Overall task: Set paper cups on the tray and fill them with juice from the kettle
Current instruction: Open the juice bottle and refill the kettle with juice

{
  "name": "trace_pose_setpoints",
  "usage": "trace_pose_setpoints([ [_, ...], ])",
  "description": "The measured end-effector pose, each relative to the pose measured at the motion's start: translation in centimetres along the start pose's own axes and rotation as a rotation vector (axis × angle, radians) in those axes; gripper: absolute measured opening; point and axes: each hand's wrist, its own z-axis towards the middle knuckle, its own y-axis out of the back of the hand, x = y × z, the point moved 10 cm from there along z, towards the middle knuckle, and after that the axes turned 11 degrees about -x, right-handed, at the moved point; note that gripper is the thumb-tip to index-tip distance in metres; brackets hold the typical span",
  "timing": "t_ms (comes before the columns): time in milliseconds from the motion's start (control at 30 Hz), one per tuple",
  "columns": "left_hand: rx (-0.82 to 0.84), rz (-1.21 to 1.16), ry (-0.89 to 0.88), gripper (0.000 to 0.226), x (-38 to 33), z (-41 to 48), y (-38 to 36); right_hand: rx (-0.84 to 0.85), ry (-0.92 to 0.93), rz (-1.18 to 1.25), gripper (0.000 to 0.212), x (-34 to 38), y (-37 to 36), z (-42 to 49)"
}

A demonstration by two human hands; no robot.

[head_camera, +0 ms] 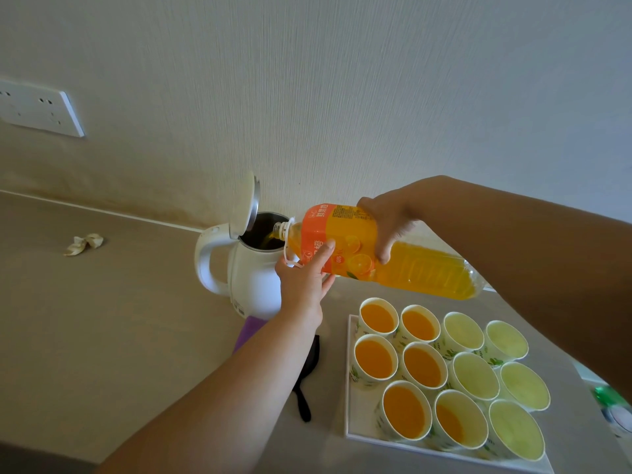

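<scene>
Refilling at the wall: I tip a large juice bottle [410, 268] almost level so its open neck sits over the mouth of the white kettle [254, 285], whose lid [244, 203] stands flipped up and out of the way. My right hand [386, 220] is clamped over the top of the bottle's body, carrying the weight. My left hand [302, 278] cups the shoulder from below with the thumb pressed on the orange label, steering the neck so the stream lands inside, as far as I can judge.

The kettle stands on the surface [119, 319] against the wall, handle turned to my left. The tray [359, 412] lies just to its right, under the raised bottle, so I judge the trip from spout to cup will be short.

Eleven paper cups [374, 359] stand packed rim to rim on it. Five on the kettle side hold juice, one in the near row [460, 419] is part filled, and five on the far side [473, 376] are empty.

A purple pad [251, 328] pokes out from under the kettle, and a black strap [304, 388] trails between kettle and tray, beneath my left forearm. It could snag when I lift the kettle. A crumpled scrap of paper [83, 243] lies well off to the left, below a wall socket [37, 107]. A green-topped item [612, 395] shows at the right edge, too blurred to identify.
</scene>
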Motion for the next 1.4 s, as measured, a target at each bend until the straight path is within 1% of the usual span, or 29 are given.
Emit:
trace_pose_setpoints([
  [367,0.003,-0.009,-0.002,0.075,0.01,-0.01,-0.01,-0.003,0.003,0.011,0.099,0.16,0.09,-0.06],
  [667,0.008,0.003,-0.008,0.081,0.05,0.08,0.1,-0.007,0.006,0.011,0.098,0.29,0.2,-0.3],
  [900,0.004,0.004,-0.002,0.077,0.1,0.15,0.12,-0.005,0.006,0.0,0.098,0.35,0.22,-0.25],
  [1067,0.004,-0.003,-0.001,0.074,0.09,0.1,0.12,0.003,-0.002,-0.027,0.101,0.28,0.18,-0.06],
  [1400,0.006,0.003,-0.003,0.076,0.07,0.07,0.15,0.006,-0.002,-0.026,0.101,0.31,0.14,-0.02],
])
